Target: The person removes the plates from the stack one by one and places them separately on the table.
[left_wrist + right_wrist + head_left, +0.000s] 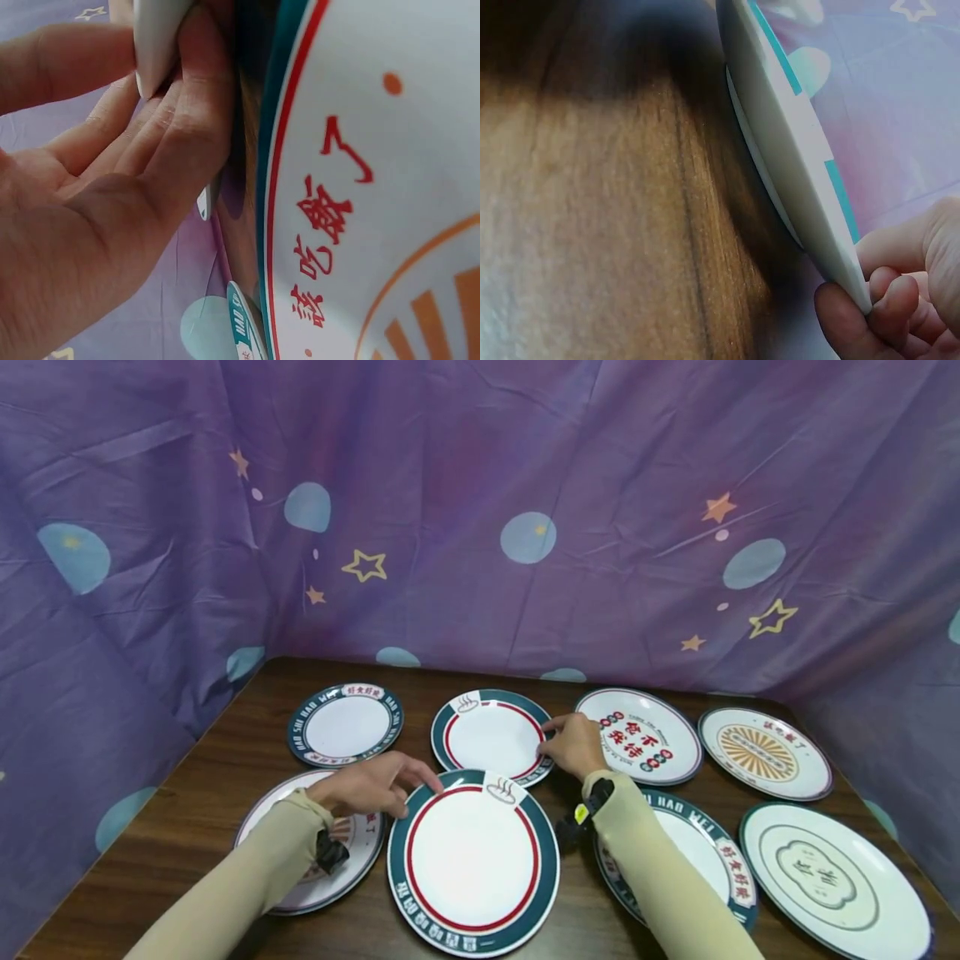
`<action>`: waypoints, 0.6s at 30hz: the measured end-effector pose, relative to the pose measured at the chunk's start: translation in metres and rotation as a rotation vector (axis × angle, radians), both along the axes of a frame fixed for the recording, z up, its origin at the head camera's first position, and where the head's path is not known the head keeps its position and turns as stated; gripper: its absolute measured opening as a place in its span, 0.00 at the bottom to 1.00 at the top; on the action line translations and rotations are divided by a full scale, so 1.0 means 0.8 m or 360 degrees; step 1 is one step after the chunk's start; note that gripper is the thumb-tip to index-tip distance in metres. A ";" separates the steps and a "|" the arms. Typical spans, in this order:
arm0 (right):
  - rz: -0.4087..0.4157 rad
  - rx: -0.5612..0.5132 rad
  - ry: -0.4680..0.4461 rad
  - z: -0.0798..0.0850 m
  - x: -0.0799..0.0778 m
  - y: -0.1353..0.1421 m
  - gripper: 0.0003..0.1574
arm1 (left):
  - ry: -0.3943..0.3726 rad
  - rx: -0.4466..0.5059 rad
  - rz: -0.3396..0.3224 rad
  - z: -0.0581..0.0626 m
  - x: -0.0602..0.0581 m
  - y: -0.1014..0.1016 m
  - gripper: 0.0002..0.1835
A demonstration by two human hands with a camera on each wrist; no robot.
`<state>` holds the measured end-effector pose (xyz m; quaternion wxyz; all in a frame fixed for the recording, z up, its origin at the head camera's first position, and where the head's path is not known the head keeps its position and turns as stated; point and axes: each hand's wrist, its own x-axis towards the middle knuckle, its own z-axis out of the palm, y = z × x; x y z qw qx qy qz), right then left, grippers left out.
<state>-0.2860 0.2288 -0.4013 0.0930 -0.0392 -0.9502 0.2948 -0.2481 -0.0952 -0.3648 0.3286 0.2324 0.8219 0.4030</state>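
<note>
Two white plates with teal rims and red rings stand in the middle of the table: a front plate (474,852) and a back plate (491,739). My left hand (378,785) pinches the front plate's upper left rim. In the left wrist view, that white rim (157,49) sits between the fingers. My right hand (576,745) grips the back plate's right edge, its fingertips (546,745) at the rim. From the right wrist view, the plate's pale underside (780,150) shows, with thumb and finger on either side of its edge.
A sunburst plate (360,860) lies under my left forearm; a teal-rimmed plate (348,727) sits behind it. On the right are a red-lettered plate (637,735), another sunburst plate (765,752), a teal-rimmed plate (686,839) under my right forearm, and a large plate (840,877).
</note>
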 end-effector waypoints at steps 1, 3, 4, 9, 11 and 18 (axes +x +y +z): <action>0.0002 0.0002 -0.0008 0.000 0.000 0.000 0.21 | -0.0003 0.0004 -0.0013 0.000 0.000 -0.001 0.29; 0.0005 0.0004 -0.0010 0.000 -0.001 0.001 0.21 | -0.0003 0.0019 -0.0030 -0.001 0.000 -0.001 0.29; 0.0008 0.0004 -0.0012 -0.001 -0.002 0.001 0.21 | -0.0001 0.0020 -0.0038 -0.002 0.000 -0.001 0.29; 0.0024 0.0013 -0.0032 -0.002 -0.003 0.005 0.22 | -0.0071 0.0021 -0.0040 0.001 -0.002 0.002 0.29; 0.0020 0.0013 -0.0034 -0.001 -0.003 0.005 0.22 | -0.0067 0.0010 -0.0066 0.003 -0.002 0.005 0.29; -0.0002 0.0028 -0.0011 0.002 -0.002 0.004 0.22 | -0.0015 -0.0055 -0.0133 -0.001 -0.004 0.012 0.30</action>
